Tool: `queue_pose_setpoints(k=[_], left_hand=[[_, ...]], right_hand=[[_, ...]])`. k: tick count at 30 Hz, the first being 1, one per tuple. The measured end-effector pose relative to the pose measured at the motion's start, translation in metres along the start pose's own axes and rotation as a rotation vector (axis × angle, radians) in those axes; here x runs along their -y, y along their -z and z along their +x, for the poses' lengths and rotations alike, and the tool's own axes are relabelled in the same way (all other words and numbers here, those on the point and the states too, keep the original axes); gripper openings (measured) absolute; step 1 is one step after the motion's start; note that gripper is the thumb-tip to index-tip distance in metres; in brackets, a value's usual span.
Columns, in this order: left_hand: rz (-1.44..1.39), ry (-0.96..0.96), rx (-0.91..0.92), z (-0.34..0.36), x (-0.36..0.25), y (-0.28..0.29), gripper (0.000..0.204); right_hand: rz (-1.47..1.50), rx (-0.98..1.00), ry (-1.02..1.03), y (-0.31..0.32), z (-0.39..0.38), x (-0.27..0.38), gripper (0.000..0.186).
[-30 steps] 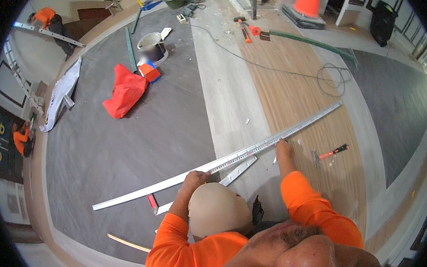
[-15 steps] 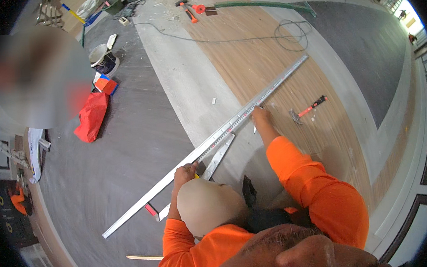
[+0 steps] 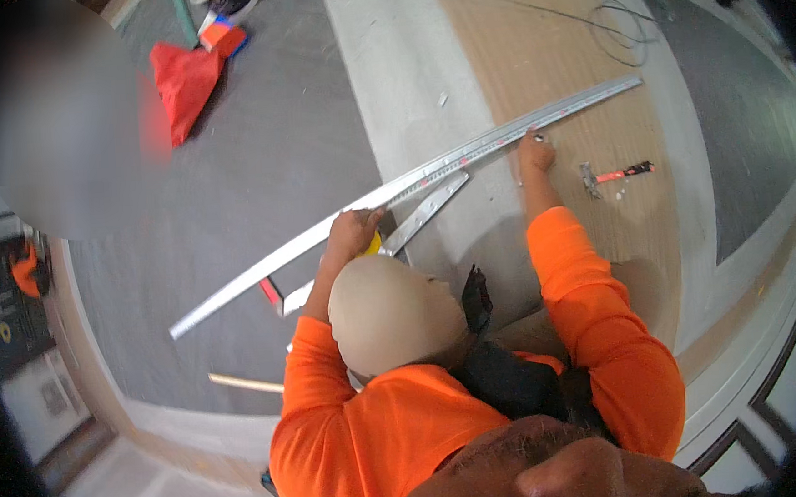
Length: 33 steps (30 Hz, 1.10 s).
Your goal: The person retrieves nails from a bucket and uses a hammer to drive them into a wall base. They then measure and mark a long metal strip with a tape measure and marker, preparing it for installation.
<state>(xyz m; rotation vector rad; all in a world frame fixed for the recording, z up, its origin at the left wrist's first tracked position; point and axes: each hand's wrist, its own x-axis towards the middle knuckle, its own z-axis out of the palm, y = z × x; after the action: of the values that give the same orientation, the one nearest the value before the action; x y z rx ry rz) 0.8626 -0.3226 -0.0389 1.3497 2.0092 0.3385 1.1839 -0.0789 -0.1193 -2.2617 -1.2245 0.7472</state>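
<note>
A long silver straightedge (image 3: 263,279) lies slantwise across the floor, with a marked measuring tape (image 3: 463,163) stretched along its near side. My left hand (image 3: 351,233) is closed at the straightedge's middle, next to the yellow tape measure case (image 3: 375,243), partly hidden by the hand and a beige rounded cap (image 3: 393,313). Farther right, my right hand (image 3: 536,152) is closed against the tape's edge; a slim pen-like stick pokes out below its fingers. Under the tape lies a shorter metal square (image 3: 428,212) with a red end piece (image 3: 270,294), partly covered by my left arm.
A red-handled hammer (image 3: 617,175) lies to the right of my right hand. Toward the far left are a red bag (image 3: 189,84) and an orange-and-blue box (image 3: 224,38), beside a blurred person. A cable (image 3: 618,39) lies coiled at the far right. A thin wooden strip (image 3: 245,383) rests near left.
The view has shifted and turned, so the far tools have left the picture. Both hands stay on the straightedge and tape; the right hand appears farther along to the right.
</note>
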Motion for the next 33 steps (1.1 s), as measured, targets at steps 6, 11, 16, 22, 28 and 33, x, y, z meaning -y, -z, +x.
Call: queue_pose_setpoints(k=[6,11,16,22,28,33], left_hand=[[0.058,0.071,0.104,0.025,0.019,-0.015,0.045],[0.046,0.129,0.134,0.035,0.025,-0.02,0.045],[0.015,0.138,0.147,0.032,0.016,-0.012,0.046],[0.032,0.162,0.121,0.036,0.033,-0.026,0.046],[0.085,0.056,0.119,0.048,0.034,-0.028,0.055],[0.047,0.194,0.165,0.042,0.012,-0.004,0.052]], right_hand=[[-0.203,0.267,0.845,0.013,-0.046,0.038,0.042],[-0.608,0.646,1.166,-0.011,-0.08,0.05,0.04],[-0.762,0.672,1.138,-0.022,-0.079,0.042,0.034],[-0.831,0.618,1.207,-0.021,-0.054,0.037,0.025],[-0.782,0.425,1.362,-0.026,-0.014,0.007,0.015],[-0.904,0.403,1.314,-0.02,-0.02,0.018,0.015]])
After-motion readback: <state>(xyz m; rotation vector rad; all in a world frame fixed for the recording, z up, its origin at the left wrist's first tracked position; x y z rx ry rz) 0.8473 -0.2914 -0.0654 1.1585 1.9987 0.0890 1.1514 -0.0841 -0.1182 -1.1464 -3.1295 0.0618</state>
